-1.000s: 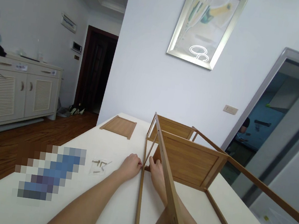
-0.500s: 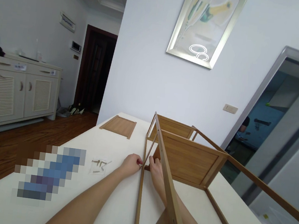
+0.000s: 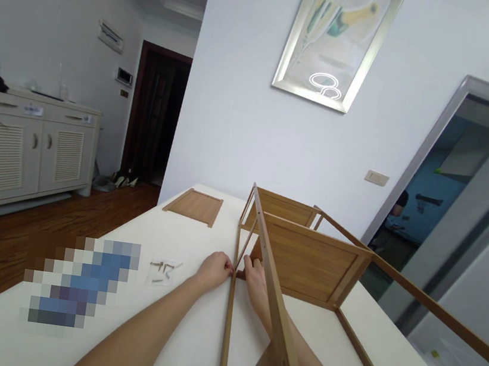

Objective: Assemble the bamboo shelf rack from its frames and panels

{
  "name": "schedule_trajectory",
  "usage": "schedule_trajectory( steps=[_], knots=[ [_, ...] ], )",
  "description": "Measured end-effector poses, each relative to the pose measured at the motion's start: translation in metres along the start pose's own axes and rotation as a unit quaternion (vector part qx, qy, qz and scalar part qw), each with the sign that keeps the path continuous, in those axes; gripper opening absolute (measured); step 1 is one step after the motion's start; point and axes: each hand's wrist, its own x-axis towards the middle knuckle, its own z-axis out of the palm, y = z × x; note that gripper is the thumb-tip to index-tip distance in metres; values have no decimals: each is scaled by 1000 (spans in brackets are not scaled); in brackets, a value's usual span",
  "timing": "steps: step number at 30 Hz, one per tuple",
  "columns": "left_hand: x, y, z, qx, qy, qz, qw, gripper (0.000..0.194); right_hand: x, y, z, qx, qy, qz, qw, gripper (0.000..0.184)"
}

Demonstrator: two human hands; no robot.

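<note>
A brown wooden shelf frame (image 3: 273,289) lies on its side on the white table (image 3: 187,343), with panels set between its long rails. My left hand (image 3: 215,269) is at the outer side of the lower rail, fingers pinched against it; whatever they pinch is too small to make out. Inside the frame, my right hand (image 3: 254,274) grips the near corner of a wooden shelf panel (image 3: 310,264), its fingers curled at the rail opposite my left. Left of my left hand, a clear plastic bag (image 3: 159,280) lies with several screws and a bent hex key on it.
A loose wooden panel (image 3: 194,206) lies flat at the table's far left. A blurred-out blue object (image 3: 87,282) is near the left edge. The frame's rails reach past the table at right. Behind stands a wall with a framed picture (image 3: 335,45).
My left fingers have shifted very slightly at the rail. The frame, my right hand and the bag of screws stay where they were.
</note>
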Motion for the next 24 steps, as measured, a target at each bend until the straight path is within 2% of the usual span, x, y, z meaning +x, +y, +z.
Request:
schedule_trajectory(
  steps=[6, 12, 17, 24],
  knots=[
    [-3, 0, -11, 15, 2, 27, 1000, 28, 0, 0, 1, 4, 9, 1, 1000, 22],
    [-14, 4, -18, 56, -15, 72, 996, 27, 1, 0, -2, 2, -1, -1, 1000, 20],
    [-17, 9, -12, 72, 1, 60, 996, 27, 0, 0, -5, 2, -14, 0, 1000, 18],
    [-5, 9, -5, 48, 4, 13, 999, 25, 2, -1, -2, 13, -16, 8, 1000, 17]
  ],
)
